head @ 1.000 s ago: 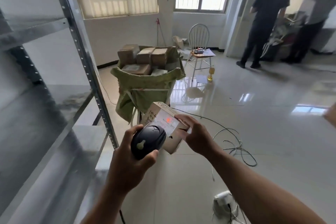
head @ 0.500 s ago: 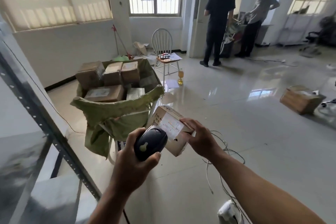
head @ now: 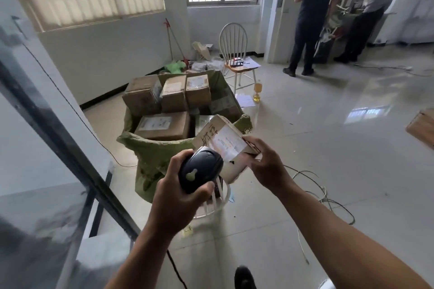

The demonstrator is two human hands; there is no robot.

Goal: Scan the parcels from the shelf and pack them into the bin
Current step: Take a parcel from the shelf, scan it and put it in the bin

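The left hand [head: 178,197] grips a black scanner [head: 200,172] beside the labelled parcel [head: 225,145], which the right hand [head: 267,166] clasps just before the green-lined bin [head: 150,148], seemingly clear of its rim.

I see the left hand [head: 178,197] gripping a rounded black handheld scanner [head: 199,172], its nose just beside the white-labelled small cardboard parcel [head: 225,143] held by the right hand [head: 267,164]. Behind them is a green sack-lined bin [head: 150,155] of brown cardboard boxes [head: 164,124].
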